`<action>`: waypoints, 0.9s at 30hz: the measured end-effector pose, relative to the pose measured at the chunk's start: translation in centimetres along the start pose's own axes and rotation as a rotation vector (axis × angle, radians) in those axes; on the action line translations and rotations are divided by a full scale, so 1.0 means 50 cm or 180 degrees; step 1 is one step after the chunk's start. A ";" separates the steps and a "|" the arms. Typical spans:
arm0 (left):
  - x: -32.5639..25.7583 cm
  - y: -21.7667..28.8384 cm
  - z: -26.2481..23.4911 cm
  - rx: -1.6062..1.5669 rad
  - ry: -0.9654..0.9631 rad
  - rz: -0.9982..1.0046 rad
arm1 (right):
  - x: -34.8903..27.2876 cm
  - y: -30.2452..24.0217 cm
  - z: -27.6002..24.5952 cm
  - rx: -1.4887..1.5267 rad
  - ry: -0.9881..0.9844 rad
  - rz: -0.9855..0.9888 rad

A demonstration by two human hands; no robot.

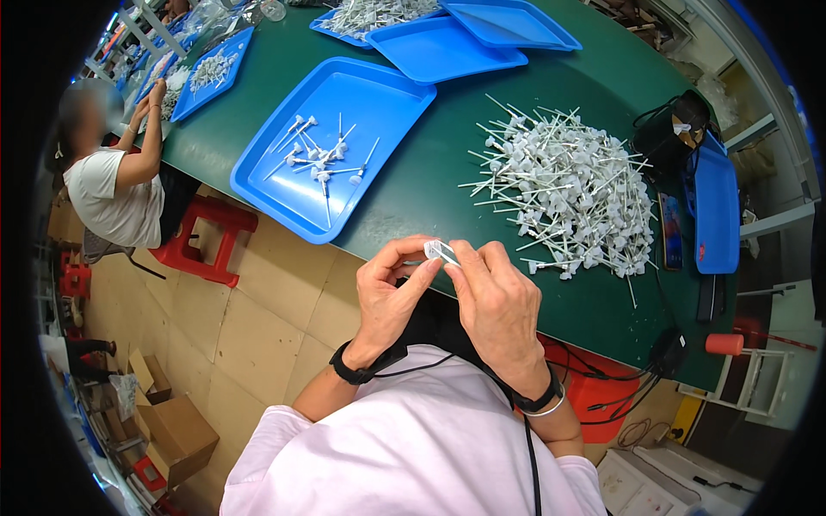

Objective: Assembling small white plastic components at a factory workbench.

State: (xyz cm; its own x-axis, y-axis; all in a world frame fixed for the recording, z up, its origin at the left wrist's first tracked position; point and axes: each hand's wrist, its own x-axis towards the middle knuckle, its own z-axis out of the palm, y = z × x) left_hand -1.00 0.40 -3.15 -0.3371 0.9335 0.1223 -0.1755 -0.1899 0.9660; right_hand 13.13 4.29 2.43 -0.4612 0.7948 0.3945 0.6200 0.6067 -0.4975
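My left hand [387, 297] and my right hand [501, 310] meet at the near edge of the table, fingertips almost touching. Between them is a small white plastic part [435, 249] with a thin stem. The left thumb and forefinger pinch its wider head, while the right fingers close on the stem side. Fingers hide some of it. Ahead and to the left, a blue tray [366, 96] holds several similar white stemmed parts [320, 162]. A large heap of such parts [576, 193] lies on the table to the right.
The green table [456, 163] also carries stacked blue trays [447, 52], a black pouch [675, 129], a phone [670, 230] and another blue tray [716, 206]. Black cables [637, 387] hang at the right edge. A co-worker [116, 181] sits at the left beside a red stool [206, 236].
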 end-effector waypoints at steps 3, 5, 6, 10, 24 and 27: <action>0.000 0.001 0.001 0.0007 0.0002 0.0003 | -0.002 0.000 0.004 -0.0017 -0.0011 0.0008; -0.001 0.001 0.000 0.0009 0.0002 0.0005 | -0.004 -0.001 0.004 -0.0032 -0.0030 0.0019; 0.000 0.001 0.000 0.0053 0.0017 0.0041 | -0.004 -0.002 0.002 -0.0034 -0.0044 0.0027; 0.000 -0.001 0.005 0.0310 0.0100 0.0266 | -0.007 -0.006 0.007 -0.0086 -0.0044 0.0082; -0.002 -0.006 -0.003 -0.0280 -0.0088 -0.0256 | -0.004 0.008 -0.014 0.0342 -0.0103 0.0085; -0.002 -0.013 -0.003 -0.0404 -0.0141 -0.0179 | -0.005 0.009 -0.012 0.0443 -0.0150 0.0078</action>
State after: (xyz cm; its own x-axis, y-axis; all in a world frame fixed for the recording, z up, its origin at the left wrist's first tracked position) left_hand -1.00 0.38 -3.83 -0.2826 0.9558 0.0815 -0.3095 -0.1713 0.9354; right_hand 13.89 4.36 2.59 -0.4785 0.8071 0.3458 0.5390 0.5809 -0.6100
